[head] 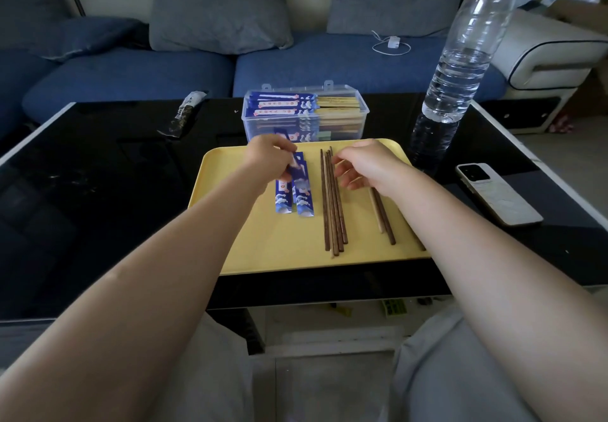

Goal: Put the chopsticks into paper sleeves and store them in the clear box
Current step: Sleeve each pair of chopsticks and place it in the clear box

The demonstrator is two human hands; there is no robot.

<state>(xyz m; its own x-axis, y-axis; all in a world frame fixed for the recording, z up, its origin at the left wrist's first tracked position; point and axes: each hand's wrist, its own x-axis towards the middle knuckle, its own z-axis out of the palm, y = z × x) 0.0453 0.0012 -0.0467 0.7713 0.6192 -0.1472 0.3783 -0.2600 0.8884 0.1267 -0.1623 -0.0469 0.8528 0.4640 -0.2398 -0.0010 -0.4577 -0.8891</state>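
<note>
pinching a blue paper sleeve (pixel 292 166) with curled fingers, the left hand (pixel 268 158) lifts its far end over the other flat printed sleeves (pixel 301 198), which lie on the left part of the smooth yellow tray (pixel 289 247), long axis near to far. the right hand (pixel 365 163) hovers released, fingers loosely bent, just right of the thin dark wooden chopsticks (pixel 334 204). these also point near to far, in the tray middle. two more chopsticks (pixel 381 214) lie further right. the clear plastic box (pixel 304 114), rectangular, stands just beyond the tray and holds sleeved pairs lying left to right.
</note>
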